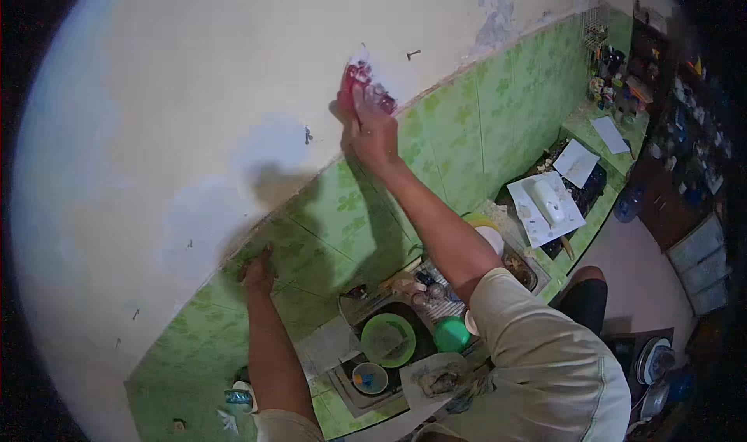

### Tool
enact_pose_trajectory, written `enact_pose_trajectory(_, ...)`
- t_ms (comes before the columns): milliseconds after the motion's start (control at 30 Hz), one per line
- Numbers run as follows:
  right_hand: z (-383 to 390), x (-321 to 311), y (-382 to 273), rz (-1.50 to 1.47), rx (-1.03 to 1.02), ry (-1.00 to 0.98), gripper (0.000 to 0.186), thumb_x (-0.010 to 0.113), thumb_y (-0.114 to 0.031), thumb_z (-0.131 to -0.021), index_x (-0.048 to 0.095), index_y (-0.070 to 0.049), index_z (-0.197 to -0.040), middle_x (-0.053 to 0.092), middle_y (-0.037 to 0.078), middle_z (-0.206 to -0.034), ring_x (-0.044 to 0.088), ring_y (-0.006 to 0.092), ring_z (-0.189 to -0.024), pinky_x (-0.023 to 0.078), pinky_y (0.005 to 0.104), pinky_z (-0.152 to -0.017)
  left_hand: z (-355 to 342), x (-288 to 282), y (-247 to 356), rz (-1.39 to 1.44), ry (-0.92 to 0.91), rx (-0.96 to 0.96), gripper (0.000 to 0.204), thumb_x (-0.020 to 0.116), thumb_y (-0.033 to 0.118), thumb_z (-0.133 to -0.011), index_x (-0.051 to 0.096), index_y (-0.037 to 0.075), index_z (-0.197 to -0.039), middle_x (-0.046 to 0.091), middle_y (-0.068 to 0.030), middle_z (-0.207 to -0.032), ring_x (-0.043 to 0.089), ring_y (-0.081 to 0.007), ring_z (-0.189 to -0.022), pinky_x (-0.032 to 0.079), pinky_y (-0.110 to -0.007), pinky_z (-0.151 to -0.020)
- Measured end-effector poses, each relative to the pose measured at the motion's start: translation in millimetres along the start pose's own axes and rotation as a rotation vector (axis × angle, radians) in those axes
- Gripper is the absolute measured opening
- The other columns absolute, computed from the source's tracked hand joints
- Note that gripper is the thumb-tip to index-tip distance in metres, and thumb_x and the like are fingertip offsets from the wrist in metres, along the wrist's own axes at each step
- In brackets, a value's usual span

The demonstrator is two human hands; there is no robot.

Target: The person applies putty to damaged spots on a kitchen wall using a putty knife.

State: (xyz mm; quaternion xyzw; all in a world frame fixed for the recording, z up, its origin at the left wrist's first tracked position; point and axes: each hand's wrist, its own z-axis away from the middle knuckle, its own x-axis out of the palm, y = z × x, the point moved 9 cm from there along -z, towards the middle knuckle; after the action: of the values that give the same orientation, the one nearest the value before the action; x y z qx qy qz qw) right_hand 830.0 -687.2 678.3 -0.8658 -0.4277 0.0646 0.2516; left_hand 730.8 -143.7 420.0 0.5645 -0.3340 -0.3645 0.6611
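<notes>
My right hand (375,137) is closed on a red putty spreader (347,90) smeared with white paste. The spreader lies against the cream wall (233,68), just above the top edge of the green tiles. White paste shows on the wall at its tip. Lower and to the left, my left hand (258,271) leans on the green leaf-patterned tiles (436,142) with its fingers apart and nothing in it. Paler patches (272,148) mark the wall between the two hands.
Screws or nails (413,54) stick out of the wall. Below me a sink (359,399) holds a green basin (388,339) and a small bowl (369,378). A white plastic container (548,201) lies on paper on the counter. Paint peels (498,14) at the upper right.
</notes>
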Motion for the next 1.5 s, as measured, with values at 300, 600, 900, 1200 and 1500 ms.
enact_pose_trajectory(300, -7.9, -18.4, -14.5, -0.291, 0.047, -0.018, 0.054, 0.060, 0.003, -0.076, 0.060, -0.007, -0.129, 0.064, 0.018, -0.120, 0.066, 0.0353, -0.102, 0.056, 0.0384, -0.083, 27.5, -55.4, 31.8, -0.016, -0.001, -0.051, 0.064, 0.063, 0.031, -0.093, 0.039, 0.005, -0.147, 0.038, -0.0119, -0.151, 0.052, -0.0296, -0.122, 0.050, -0.046, -0.083)
enact_pose_trajectory(600, 45.9, 31.0, -45.1, -0.107, 0.089, -0.272, 0.057, 0.057, 0.001, -0.077, 0.056, -0.009, -0.133, 0.064, 0.022, -0.115, 0.067, 0.0379, -0.097, 0.057, 0.0404, -0.081, 33.4, 1.0, 3.5, -0.065, 0.023, -0.119, 0.066, 0.071, 0.023, -0.088, 0.042, 0.003, -0.144, 0.050, -0.0120, -0.140, 0.057, -0.0271, -0.109, 0.049, -0.044, -0.076)
enact_pose_trajectory(900, -6.9, -31.1, 42.9, -0.138, 0.046, -0.091, 0.057, 0.054, 0.006, -0.074, 0.060, -0.005, -0.129, 0.066, 0.019, -0.116, 0.067, 0.0310, -0.104, 0.055, 0.0342, -0.086, 43.0, 69.1, -6.8, -0.147, -0.004, -0.170, 0.065, 0.053, 0.033, -0.100, 0.026, 0.009, -0.153, 0.027, -0.0114, -0.159, 0.034, -0.0320, -0.141, 0.038, -0.046, -0.105)
enact_pose_trajectory(1200, 35.2, -14.3, -11.2, -0.491, 0.012, -0.209, 0.050, 0.058, 0.002, -0.077, 0.063, -0.007, -0.126, 0.066, 0.021, -0.113, 0.067, 0.0340, -0.102, 0.054, 0.0356, -0.088, 43.8, 48.3, 14.8, -1.911, -0.164, 0.356, 0.066, 0.055, 0.032, -0.099, 0.025, 0.008, -0.153, 0.029, -0.0103, -0.157, 0.034, -0.0291, -0.141, 0.043, -0.050, -0.103)
enact_pose_trajectory(1500, 23.2, 11.4, -26.4, -0.281, 0.109, -0.153, 0.052, 0.060, 0.001, -0.079, 0.058, -0.006, -0.130, 0.064, 0.022, -0.119, 0.062, 0.0374, -0.111, 0.053, 0.0433, -0.092, 54.2, 21.8, 20.2, -0.192, -0.041, -0.133, 0.059, 0.056, 0.036, -0.099, 0.037, 0.012, -0.149, 0.036, -0.0069, -0.155, 0.027, -0.0289, -0.144, 0.036, -0.059, -0.102)
